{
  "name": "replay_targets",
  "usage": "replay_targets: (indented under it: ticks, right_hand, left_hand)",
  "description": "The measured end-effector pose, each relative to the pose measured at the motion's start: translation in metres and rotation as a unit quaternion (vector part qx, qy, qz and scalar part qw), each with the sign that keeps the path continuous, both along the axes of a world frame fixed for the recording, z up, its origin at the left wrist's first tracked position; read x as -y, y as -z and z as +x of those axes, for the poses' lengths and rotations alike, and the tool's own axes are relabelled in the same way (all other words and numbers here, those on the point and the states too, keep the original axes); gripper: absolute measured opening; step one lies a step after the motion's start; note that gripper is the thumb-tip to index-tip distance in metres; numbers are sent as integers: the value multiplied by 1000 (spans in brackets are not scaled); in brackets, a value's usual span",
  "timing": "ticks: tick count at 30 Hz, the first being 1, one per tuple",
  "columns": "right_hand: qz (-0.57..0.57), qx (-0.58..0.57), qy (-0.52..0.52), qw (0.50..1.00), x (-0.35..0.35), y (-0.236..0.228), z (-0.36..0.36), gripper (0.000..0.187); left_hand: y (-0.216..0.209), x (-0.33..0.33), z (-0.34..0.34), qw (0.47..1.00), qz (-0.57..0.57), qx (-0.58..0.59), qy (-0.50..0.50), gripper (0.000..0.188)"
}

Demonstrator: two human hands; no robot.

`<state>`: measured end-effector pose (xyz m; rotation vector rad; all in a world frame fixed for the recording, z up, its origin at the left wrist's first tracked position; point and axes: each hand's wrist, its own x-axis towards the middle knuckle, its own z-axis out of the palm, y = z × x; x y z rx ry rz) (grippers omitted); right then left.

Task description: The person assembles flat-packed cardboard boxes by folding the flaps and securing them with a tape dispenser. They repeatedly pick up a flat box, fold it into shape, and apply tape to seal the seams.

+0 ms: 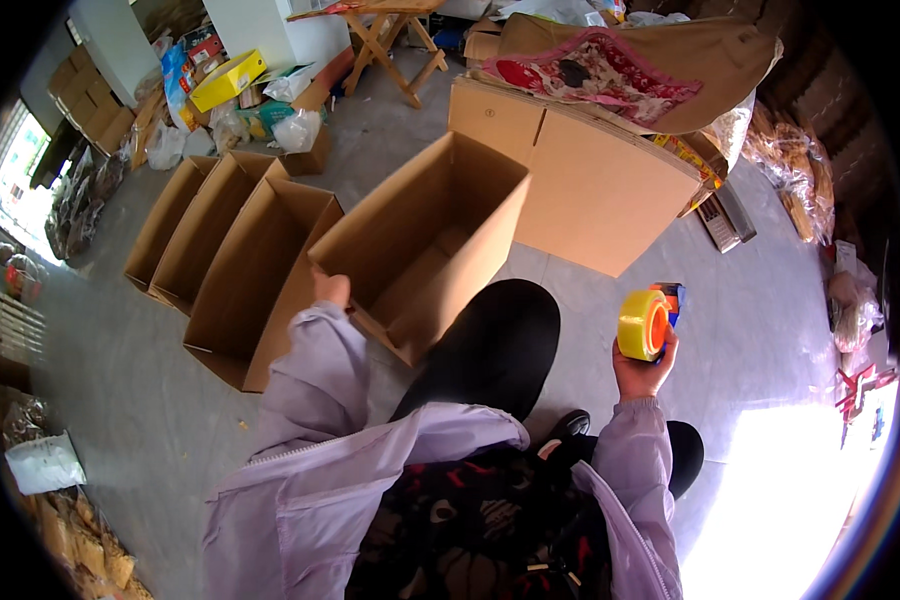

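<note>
Right hand (644, 374): fingers closed around a blue tape dispenser (674, 296) loaded with a yellow tape roll (630, 326). Left hand (332, 290): fingers clamped on the near-left edge of an open carton (470, 190), beside the knee (510, 335). Three further cartons (245, 265) stand leftward on grey floor (150, 400).

Three boxes (295, 285) are placed left of the left grip (332, 289), another box (482, 240) right; tape (634, 328) is held in the right grip (644, 373).

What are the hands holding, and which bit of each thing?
The right hand holds a tape dispenser by its end nearest the person. The left hand grips an open cardboard box at its left corner.
</note>
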<state>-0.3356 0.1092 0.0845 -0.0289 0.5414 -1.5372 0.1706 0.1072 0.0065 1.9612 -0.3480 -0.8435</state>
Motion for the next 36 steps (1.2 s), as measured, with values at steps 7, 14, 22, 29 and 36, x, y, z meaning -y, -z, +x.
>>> replay_targets:
  ticks: [7,14,22,29,36]
  right_hand:
    - [3,-9,2,1000,-11,-3,-1,45]
    - [-19,-31,-38,999,-14,3,-7,51]
    - [-4,-20,-31,999,-18,2,-4,46]
    - [12,-24,-45,999,-13,4,5,47]
    - [26,-57,-14,998,-16,-7,-15,47]
  left_hand:
    - [-5,-175,39,983,23,-183,-14,25]
    - [20,-271,46,932,-189,-237,-200,41]
    - [-8,-250,83,871,-116,474,50,53]
    - [148,-207,-1,956,-41,87,276,30]
    - [268,-73,75,653,319,389,565,24]
